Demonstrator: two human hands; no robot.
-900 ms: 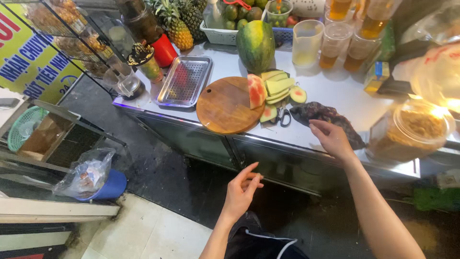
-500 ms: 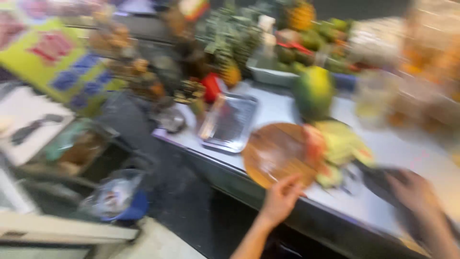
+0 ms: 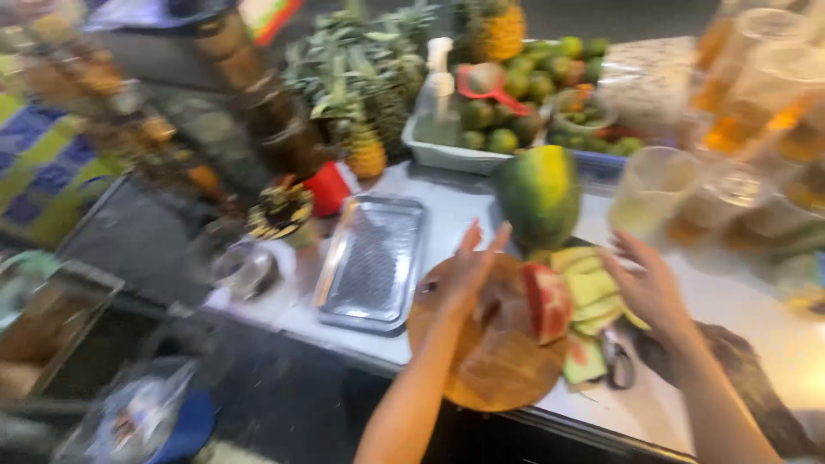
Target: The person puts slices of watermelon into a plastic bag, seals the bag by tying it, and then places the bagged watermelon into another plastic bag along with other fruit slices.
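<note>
Over the round wooden board (image 3: 494,361), both hands' fingers (image 3: 481,245) spread open, gripping nothing, flanking the watermelon wedge (image 3: 547,301).

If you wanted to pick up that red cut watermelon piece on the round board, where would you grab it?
Probably by the green rind edge, coming from the right side. The watermelon piece stands on the wooden board with its wet red face toward the left hand, while rind slices lie to its right under the right hand. The rind looks firmer and less slippery than the flesh.

Left hand (image 3: 471,273) over round wooden board (image 3: 490,361); right hand (image 3: 650,288) on watermelon rinds (image 3: 589,288).
</note>
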